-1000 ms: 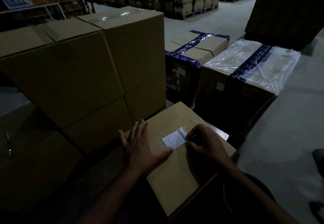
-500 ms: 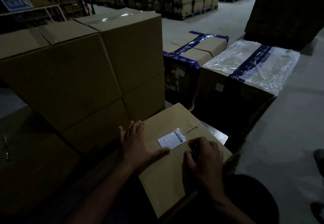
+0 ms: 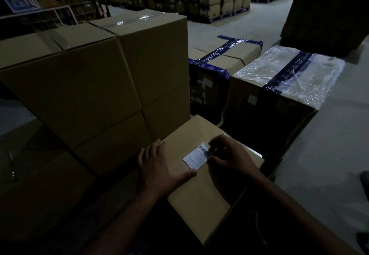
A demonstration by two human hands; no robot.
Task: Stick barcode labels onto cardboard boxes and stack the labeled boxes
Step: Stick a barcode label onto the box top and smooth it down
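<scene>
Right now we have a plain brown cardboard box [image 3: 201, 192] lying low in front of us, its top face turned up, just beside a tall stack of larger brown cartons [image 3: 95, 87] on our left. Our left hand [image 3: 157, 167] lies flat on the box's left edge, fingers straight and spread, thumb stretched toward the small white rectangular barcode label [image 3: 196, 158]. The label sits on the box top near its middle, close to the flap seam. Our right hand [image 3: 231, 155] has its fingers curled, fingertips pinching the label's right end, where the barcode is printed. Beyond the box stand a carton bound with blue tape [image 3: 217, 71] and a carton wrapped in clear plastic film [image 3: 287, 75], side by side on the grey floor [image 3: 329, 155]
</scene>
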